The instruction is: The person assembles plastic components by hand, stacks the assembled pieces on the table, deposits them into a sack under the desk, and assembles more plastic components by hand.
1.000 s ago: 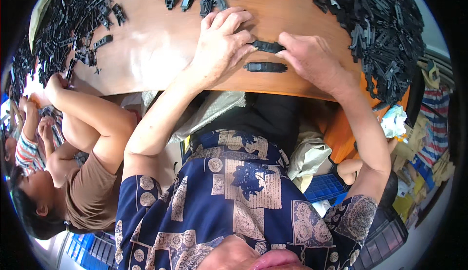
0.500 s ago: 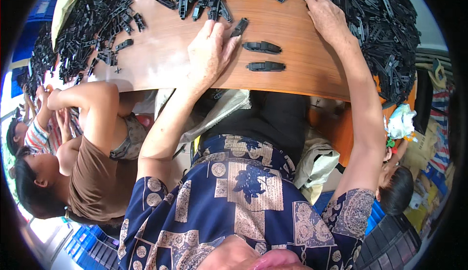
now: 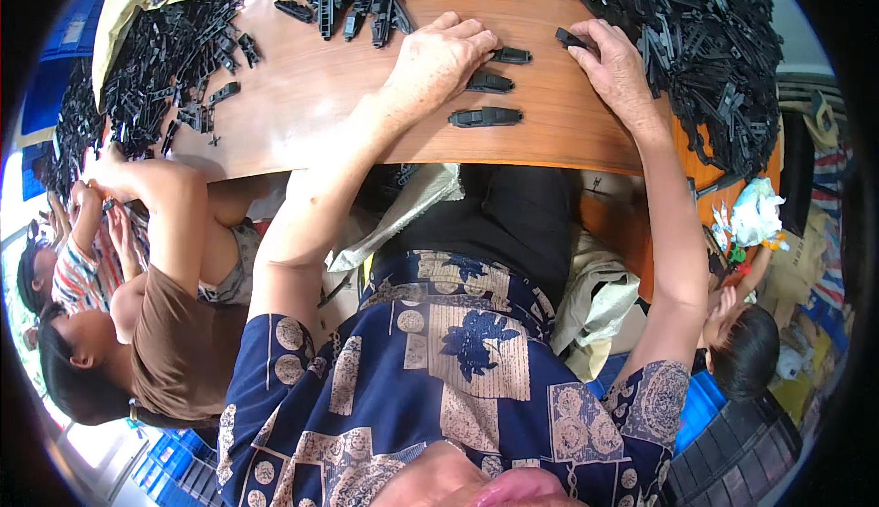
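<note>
My left hand [image 3: 441, 60] is over the table, its curled fingers at the left end of a small elongated black plastic part [image 3: 515, 55]; the thumb is hidden. Just nearer to me lie two similar parts: a middle black part [image 3: 493, 82], partly covered by this hand, and a near black part [image 3: 485, 117]. Together the three make a rough row, each lying crosswise. To the right, my right hand [image 3: 615, 66] pinches another black plastic part [image 3: 572, 38] between thumb and fingers, beside the large pile.
A big heap of black parts [image 3: 723, 59] covers the table's right side. More loose parts [image 3: 366, 4] lie along the far edge, and another heap [image 3: 169, 49] is at left beside a paper sack [image 3: 137, 4]. A person in brown [image 3: 174, 342] sits at my left.
My left hand has moved right, bringing its part above the other two. My right hand has come back from the far pile toward me with a black part in its fingers.
</note>
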Demonstrator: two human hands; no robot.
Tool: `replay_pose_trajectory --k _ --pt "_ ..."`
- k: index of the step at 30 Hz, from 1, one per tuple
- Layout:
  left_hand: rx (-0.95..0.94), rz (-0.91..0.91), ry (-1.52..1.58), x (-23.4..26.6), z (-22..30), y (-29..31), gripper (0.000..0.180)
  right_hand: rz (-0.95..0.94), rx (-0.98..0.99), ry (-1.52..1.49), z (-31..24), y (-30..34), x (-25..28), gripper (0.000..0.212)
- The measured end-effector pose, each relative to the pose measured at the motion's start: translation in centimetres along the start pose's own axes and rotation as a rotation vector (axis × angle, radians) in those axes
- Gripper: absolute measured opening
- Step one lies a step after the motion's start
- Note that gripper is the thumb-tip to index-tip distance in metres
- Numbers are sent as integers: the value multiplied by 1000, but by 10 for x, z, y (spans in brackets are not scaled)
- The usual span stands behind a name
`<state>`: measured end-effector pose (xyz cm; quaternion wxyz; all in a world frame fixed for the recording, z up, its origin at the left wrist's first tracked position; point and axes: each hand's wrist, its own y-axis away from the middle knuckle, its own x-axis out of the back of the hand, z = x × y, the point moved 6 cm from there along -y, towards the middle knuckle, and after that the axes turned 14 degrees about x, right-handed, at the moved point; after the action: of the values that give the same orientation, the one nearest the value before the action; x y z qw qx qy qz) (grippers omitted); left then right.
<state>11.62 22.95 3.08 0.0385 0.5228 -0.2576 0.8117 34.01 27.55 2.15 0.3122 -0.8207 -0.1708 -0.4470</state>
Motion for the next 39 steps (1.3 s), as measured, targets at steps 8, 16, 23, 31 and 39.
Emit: replay_pose_trajectory --k 8,16,23,31,39 --pt "177 -17 108 -3 -14 4 20 -144 146 99 -29 -16 6 19" --pt "162 -14 222 -2 -18 5 19 -350 320 49 -65 -33 -3 16" --pt "182 -62 288 -1 -20 6 17 -311 247 -27 -80 -43 -25 19" --pt "184 0 268 13 -16 15 18 -431 340 -71 -63 -76 -14 20" --pt "591 220 40 54 -87 38 27 -251 655 589 -38 -109 -50 27"
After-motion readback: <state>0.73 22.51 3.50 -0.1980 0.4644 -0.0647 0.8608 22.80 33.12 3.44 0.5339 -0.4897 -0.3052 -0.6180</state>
